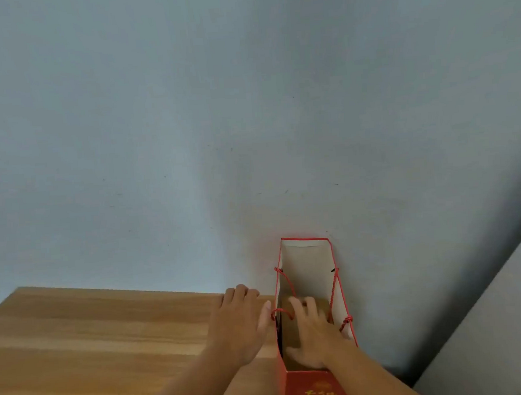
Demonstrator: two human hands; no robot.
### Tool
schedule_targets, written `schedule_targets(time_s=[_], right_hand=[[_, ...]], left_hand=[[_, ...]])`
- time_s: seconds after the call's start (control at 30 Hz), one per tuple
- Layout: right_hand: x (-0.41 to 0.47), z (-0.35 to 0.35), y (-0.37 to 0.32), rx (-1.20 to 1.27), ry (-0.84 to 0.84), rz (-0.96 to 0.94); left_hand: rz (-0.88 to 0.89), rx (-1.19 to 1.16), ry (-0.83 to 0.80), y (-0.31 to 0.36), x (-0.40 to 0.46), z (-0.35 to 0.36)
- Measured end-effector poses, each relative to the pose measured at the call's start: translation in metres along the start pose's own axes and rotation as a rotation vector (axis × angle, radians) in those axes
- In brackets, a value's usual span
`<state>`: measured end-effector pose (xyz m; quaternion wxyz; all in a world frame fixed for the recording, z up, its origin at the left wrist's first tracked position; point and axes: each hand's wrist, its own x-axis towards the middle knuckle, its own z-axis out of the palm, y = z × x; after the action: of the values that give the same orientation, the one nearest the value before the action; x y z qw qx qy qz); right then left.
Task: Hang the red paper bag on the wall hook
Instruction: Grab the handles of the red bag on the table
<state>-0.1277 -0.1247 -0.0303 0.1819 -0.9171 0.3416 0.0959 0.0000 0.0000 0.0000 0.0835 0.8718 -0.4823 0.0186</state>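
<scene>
Beside the left hand, whose loosely curled fingers rest outside the red paper bag, right fingers spread inside it, likely reaching for its cord handles; no hook visible.

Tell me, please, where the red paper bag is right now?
The red paper bag stands open at the wooden table's right end against the wall.

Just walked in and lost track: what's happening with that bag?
A person has an open red paper bag standing at the wooden table's edge by the wall. The right hand reaches inside it; the left hand rests on the table beside it. It is not hung yet, and no hook is in view.
</scene>
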Motion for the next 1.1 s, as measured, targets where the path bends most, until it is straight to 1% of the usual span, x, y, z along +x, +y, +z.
schedule_targets(time_s=[0.1,0.17,0.3,0.37,0.47,0.53,0.6,0.63,0.7,0.77,0.83,0.9,0.97,1.03,1.1], right_hand=[[0.002,0.003,0.001,-0.05,-0.138,-0.03],[0.005,0.005,0.001,-0.023,-0.193,-0.005],[0.003,0.011,-0.003,-0.036,-0.198,0.011],[-0.002,0.0,-0.006,-0.116,-0.164,0.042],[-0.006,-0.058,-0.016,-0.325,-0.178,0.043],[-0.003,-0.118,-0.03,-0.365,-0.097,0.018],[-0.004,-0.169,-0.051,-0.321,0.006,-0.019],[-0.005,-0.182,-0.062,-0.278,0.042,-0.025],[-0.01,-0.194,-0.084,-0.198,0.133,-0.043],[-0.011,-0.193,-0.103,-0.141,0.217,-0.045],[-0.012,-0.192,-0.121,-0.121,0.235,-0.049],[-0.015,-0.195,-0.134,-0.061,0.212,-0.051],[-0.019,-0.2,-0.14,-0.023,0.133,-0.059],[-0.021,-0.205,-0.141,0.044,0.04,-0.094],[-0.026,-0.207,-0.142,0.106,-0.058,-0.133]], left_hand=[[0.004,-0.005,0.019,-0.007,0.0,0.006],[0.011,-0.014,0.019,-0.011,-0.001,0.007],[0.016,-0.027,0.038,-0.015,-0.004,0.01],[0.02,-0.035,0.045,-0.015,-0.004,0.011],[0.036,-0.041,0.025,-0.008,-0.001,0.006],[0.037,-0.095,0.011,0.002,0.006,-0.004],[0.038,-0.215,0.046,0.019,0.013,-0.02],[0.039,-0.274,0.062,0.028,0.016,-0.03],[0.027,-0.363,0.07,0.045,0.019,-0.051],[-0.031,-0.431,0.084,0.054,0.021,-0.065],[-0.121,-0.503,0.128,0.054,0.021,-0.074],[-0.189,-0.577,0.185,0.047,0.019,-0.082],[-0.185,-0.55,0.221,0.034,0.014,-0.092],[-0.178,-0.45,0.203,0.017,0.01,-0.104],[-0.19,-0.438,0.13,-0.001,0.002,-0.118]])
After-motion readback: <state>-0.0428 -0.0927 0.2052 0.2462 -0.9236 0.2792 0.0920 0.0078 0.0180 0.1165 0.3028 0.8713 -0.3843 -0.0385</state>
